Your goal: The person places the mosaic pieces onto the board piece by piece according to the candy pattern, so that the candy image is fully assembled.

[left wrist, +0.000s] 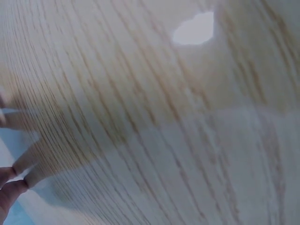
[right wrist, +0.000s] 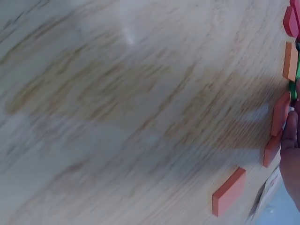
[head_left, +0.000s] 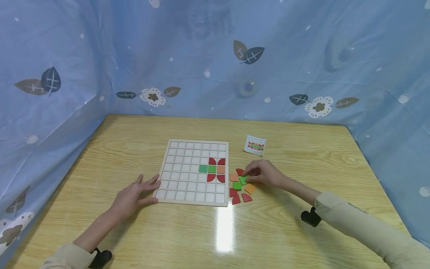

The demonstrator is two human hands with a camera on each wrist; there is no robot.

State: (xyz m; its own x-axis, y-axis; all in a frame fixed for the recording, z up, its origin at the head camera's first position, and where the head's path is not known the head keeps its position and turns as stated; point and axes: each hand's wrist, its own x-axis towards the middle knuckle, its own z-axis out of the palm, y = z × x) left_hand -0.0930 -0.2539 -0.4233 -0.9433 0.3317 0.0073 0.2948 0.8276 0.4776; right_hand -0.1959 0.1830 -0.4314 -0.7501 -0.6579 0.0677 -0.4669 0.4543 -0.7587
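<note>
A white grid board with a wooden frame lies on the table, tiles set in its right part: red quarter-circles, green squares and an orange square. My left hand rests at the board's lower left edge, fingers spread; its fingertips show in the left wrist view's corner. Right of the board, among loose tiles, my right hand pinches a green square tile between thumb and fingers. In the right wrist view, the right fingers are partly cut off at the edge.
Loose tiles lie close around the right hand: an orange square, another green square and several red quarter-circles. A small pattern card sits behind them. Blue patterned cloth hangs behind the wooden table.
</note>
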